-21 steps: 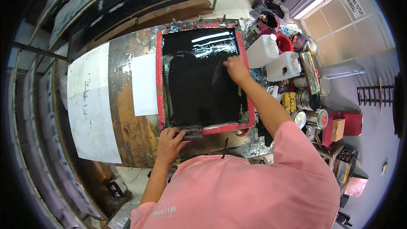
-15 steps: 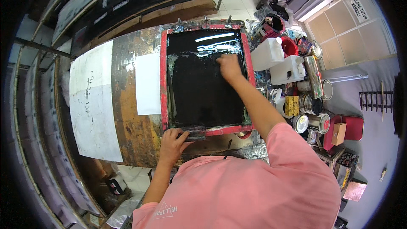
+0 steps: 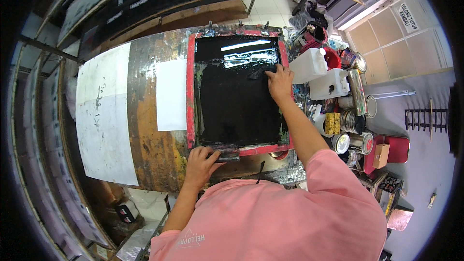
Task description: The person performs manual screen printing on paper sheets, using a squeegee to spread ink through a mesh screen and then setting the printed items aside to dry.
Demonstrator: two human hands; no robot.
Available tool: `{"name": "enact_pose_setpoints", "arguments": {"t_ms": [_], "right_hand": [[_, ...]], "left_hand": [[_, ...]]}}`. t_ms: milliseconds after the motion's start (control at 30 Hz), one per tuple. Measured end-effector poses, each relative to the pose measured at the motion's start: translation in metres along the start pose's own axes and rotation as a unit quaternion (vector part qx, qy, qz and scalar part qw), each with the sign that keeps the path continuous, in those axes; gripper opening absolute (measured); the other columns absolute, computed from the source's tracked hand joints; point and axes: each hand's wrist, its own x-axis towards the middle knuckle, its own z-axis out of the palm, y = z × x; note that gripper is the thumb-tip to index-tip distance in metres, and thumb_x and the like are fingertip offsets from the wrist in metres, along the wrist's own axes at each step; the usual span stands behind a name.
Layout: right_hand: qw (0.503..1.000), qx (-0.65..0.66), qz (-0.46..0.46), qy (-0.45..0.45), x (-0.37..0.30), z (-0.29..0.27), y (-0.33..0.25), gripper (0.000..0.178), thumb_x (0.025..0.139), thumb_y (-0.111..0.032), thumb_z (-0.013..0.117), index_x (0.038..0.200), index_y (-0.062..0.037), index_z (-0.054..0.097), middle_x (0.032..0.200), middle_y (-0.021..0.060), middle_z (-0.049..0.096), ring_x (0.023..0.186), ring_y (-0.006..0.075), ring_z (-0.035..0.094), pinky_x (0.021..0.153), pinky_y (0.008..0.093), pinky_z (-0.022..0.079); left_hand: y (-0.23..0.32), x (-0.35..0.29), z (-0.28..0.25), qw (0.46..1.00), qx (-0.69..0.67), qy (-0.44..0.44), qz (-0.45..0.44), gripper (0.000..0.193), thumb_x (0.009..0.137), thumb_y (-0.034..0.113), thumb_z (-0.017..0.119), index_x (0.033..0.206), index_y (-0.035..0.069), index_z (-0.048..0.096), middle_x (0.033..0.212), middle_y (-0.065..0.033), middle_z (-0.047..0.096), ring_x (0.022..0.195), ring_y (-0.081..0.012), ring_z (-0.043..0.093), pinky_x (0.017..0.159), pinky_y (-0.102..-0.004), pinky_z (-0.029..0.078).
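A red-edged screen printing frame (image 3: 191,96) lies on the worktable, its mesh (image 3: 237,111) covered in black. Toward the far end the black surface (image 3: 246,55) looks wet and shiny. My right hand (image 3: 280,83) is on the mesh near the right rail, fingers closed on a crumpled black rag (image 3: 256,73) that barely stands out from the black. At the near left corner, my left hand (image 3: 200,165) grips a dark bar (image 3: 229,155) fixed along the frame's near edge. A white sheet (image 3: 171,96) lies against the frame's left side.
Clamps (image 3: 209,30) hold the frame's far edge. White jugs (image 3: 309,65), paint cans (image 3: 361,143), a yellow sponge (image 3: 332,123) and a red bucket (image 3: 332,58) crowd the right side. A large white board (image 3: 107,116) covers the table's left end; racks (image 3: 58,130) stand beyond it.
My right hand has shifted right across the mesh toward the right rail, and the rag now shows beside its fingers. My left hand stays at the near corner.
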Motion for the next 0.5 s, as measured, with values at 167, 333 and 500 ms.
{"name": "enact_pose_setpoints", "arguments": {"t_ms": [167, 333, 500], "right_hand": [[0.994, 0.038, 0.055, -0.09, 0.023, 0.028, -0.056, 0.029, 0.091, -0.015, 0.058, 0.101, -0.0243, 0.083, 0.097, 0.0061, 0.072, 0.098, 0.0286, 0.068, 0.091, 0.0479, 0.044], [0.973, 0.118, -0.153, -0.13, 0.026, 0.028, -0.145, 0.022, 0.093, -0.015, 0.057, 0.097, -0.0179, 0.079, 0.103, 0.0047, 0.071, 0.107, 0.0258, 0.066, 0.096, 0.0463, 0.042], [0.908, 0.168, -0.349, -0.162, -0.042, -0.027, -0.149, 0.014, 0.09, -0.019, 0.063, 0.094, -0.0167, 0.077, 0.103, 0.0029, 0.067, 0.107, 0.0235, 0.062, 0.099, 0.0464, 0.041]], "left_hand": [[-0.001, 0.003, -0.002, 1.0, -0.008, -0.004, -0.002, 0.044, 0.076, 0.025, 0.086, 0.116, 0.012, 0.072, 0.112, -0.0089, 0.062, 0.107, -0.0333, 0.059, 0.093, -0.0482, 0.048], [0.0, 0.003, -0.001, 1.0, -0.006, -0.007, 0.001, 0.044, 0.077, 0.025, 0.085, 0.116, 0.01, 0.072, 0.111, -0.0092, 0.062, 0.106, -0.0335, 0.058, 0.092, -0.0482, 0.048], [-0.001, 0.0, 0.001, 1.0, -0.005, -0.005, 0.002, 0.042, 0.08, 0.028, 0.083, 0.116, 0.011, 0.071, 0.112, -0.0085, 0.062, 0.106, -0.0328, 0.058, 0.094, -0.0478, 0.048]]}}
